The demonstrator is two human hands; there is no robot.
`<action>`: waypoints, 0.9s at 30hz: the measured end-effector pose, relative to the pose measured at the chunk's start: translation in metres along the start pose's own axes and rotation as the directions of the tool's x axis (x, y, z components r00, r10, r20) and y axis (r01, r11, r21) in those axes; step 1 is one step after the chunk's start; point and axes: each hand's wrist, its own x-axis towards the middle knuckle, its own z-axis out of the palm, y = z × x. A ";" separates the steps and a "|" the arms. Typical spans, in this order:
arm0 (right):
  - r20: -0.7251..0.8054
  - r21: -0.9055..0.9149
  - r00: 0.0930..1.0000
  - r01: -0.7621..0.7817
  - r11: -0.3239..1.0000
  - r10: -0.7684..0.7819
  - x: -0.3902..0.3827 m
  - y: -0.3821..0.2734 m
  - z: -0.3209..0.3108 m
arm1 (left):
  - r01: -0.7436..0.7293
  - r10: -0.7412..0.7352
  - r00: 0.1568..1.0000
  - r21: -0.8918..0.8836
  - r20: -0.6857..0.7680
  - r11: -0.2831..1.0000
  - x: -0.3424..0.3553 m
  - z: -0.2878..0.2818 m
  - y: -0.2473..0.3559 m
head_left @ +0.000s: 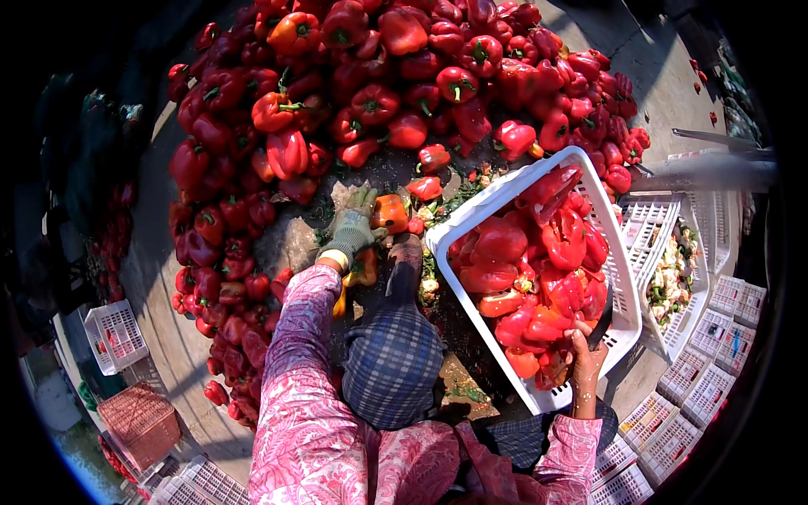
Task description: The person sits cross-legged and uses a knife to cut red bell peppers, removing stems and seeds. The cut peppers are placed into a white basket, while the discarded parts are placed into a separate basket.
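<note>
My left hand, in a grey-green work glove, reaches out low in front of the pepper pile with its fingers stretched. Just right of it is an orange-red bell pepper; I cannot tell whether they touch. A yellow-orange pepper lies below the glove. Bare, my right hand is at the near right corner of a white plastic crate, its fingers curled beside the cut red pepper pieces inside. A dark shape borders these fingers; what they hold, if anything, is unclear.
A large heap of whole red bell peppers curves around the front and left. My plaid-covered knee and shoe stand between my arms. Right are a crate of pale trimmings and several white crates. A pinkish crate sits lower left.
</note>
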 end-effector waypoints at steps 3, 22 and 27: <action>-0.020 -0.009 1.000 -0.023 1.000 0.023 0.003 0.006 0.003 | 0.025 0.002 0.940 -0.075 0.342 0.997 0.032 0.001 0.007; -0.058 0.037 0.994 -0.093 0.995 0.095 0.009 -0.004 0.052 | 0.487 -0.504 0.864 0.241 0.007 0.839 0.154 -0.016 -0.045; 0.013 0.071 0.994 -0.108 0.992 0.108 -0.008 -0.005 0.053 | 0.504 -0.602 0.765 -0.794 0.227 0.341 0.087 -0.022 -0.045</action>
